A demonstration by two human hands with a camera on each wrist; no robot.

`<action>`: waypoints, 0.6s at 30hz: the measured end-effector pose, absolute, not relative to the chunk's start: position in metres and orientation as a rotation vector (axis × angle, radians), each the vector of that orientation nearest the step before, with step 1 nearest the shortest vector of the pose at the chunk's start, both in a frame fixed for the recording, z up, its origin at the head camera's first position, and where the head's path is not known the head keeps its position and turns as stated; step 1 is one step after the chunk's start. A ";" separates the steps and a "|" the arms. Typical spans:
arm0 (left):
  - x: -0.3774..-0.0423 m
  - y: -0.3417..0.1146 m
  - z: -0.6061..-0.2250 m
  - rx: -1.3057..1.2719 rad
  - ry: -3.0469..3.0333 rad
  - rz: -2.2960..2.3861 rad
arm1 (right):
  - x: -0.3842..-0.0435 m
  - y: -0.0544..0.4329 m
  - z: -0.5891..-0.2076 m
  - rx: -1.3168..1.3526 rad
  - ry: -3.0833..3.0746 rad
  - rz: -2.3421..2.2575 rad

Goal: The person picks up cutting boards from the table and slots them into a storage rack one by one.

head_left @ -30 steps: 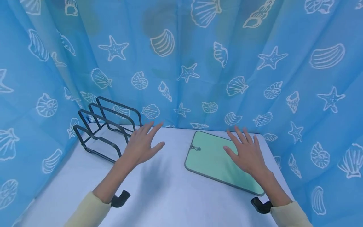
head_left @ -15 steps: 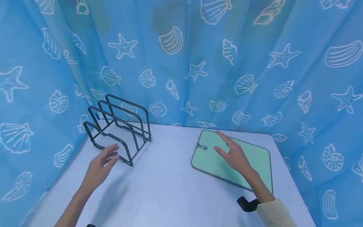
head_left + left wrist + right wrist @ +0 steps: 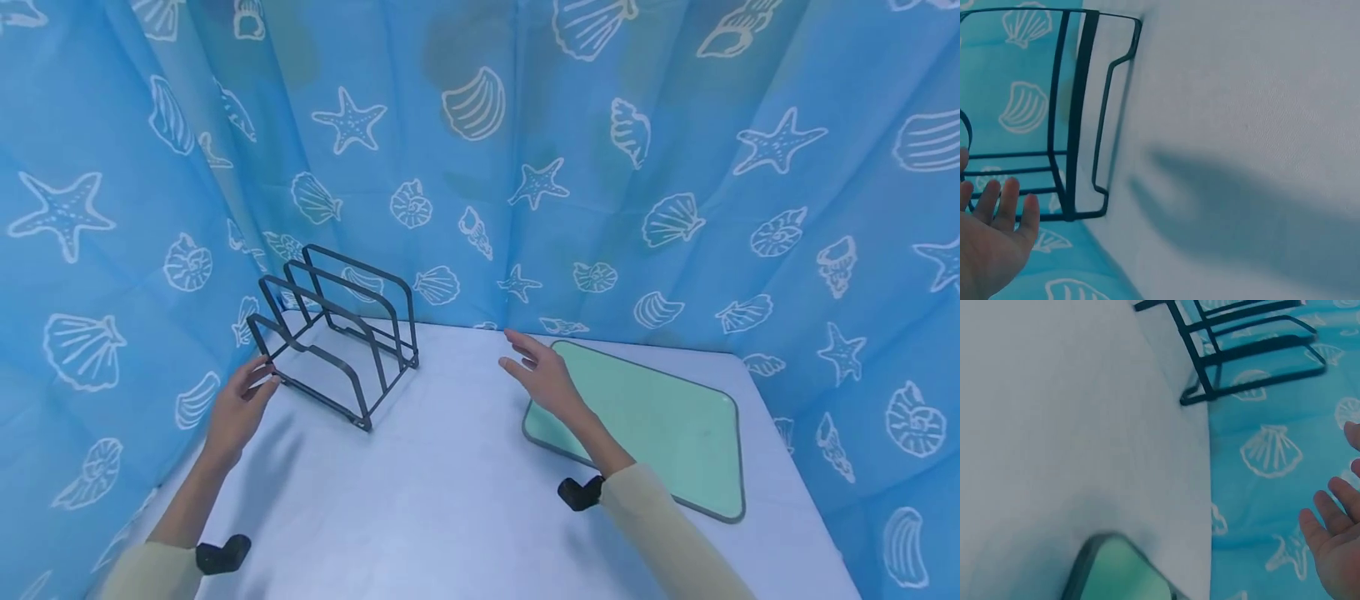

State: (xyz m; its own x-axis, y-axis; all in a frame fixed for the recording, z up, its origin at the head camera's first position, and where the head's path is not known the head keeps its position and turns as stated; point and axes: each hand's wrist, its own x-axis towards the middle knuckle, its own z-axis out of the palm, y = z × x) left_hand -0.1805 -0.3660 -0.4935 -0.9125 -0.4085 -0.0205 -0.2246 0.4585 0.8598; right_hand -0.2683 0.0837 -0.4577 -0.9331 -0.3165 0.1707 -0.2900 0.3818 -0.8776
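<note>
A black wire rack [image 3: 337, 333] with several upright loops stands at the back left of the table in the head view. My left hand [image 3: 234, 412] is at its front left corner, fingers slightly bent and holding nothing; whether the fingertips touch the frame I cannot tell. In the left wrist view the hand [image 3: 997, 244] appears beside the rack's bars [image 3: 1075, 125]. On the right lies a light green cutting board [image 3: 660, 417] with a grey rim. My right hand [image 3: 547, 379] hovers over its left end, hiding part of it, fingers loosely extended and grasping nothing.
A white cloth [image 3: 420, 500] covers the table. Behind and at both sides hangs a blue curtain [image 3: 465, 167] printed with white shells and starfish. Each wrist carries a black mount [image 3: 223, 554].
My left hand first drew back from in front of the rack, then reached its front left corner. The right hand moved leftward across the board. The head view turned slightly left.
</note>
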 end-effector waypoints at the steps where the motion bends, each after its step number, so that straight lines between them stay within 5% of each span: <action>1: -0.185 -0.371 -0.497 0.560 -2.507 -1.464 | -0.272 0.077 -0.458 -0.571 2.578 -1.659; 14: -0.192 -0.371 -0.469 0.614 -2.435 -1.671 | -0.311 0.012 -0.452 -0.619 2.617 -1.638; 18: -0.216 -0.397 -0.503 0.683 -2.426 -1.582 | -0.318 -0.015 -0.450 -0.584 2.574 -1.678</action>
State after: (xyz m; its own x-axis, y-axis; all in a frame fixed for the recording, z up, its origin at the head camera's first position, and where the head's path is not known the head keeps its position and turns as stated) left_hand -0.2164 -0.3969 -0.5033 -0.8816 -0.4596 -0.1078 -0.2839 0.3337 0.8989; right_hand -0.3181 -0.0153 -0.4503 -0.9302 -0.3149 0.1887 -0.2997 0.3547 -0.8856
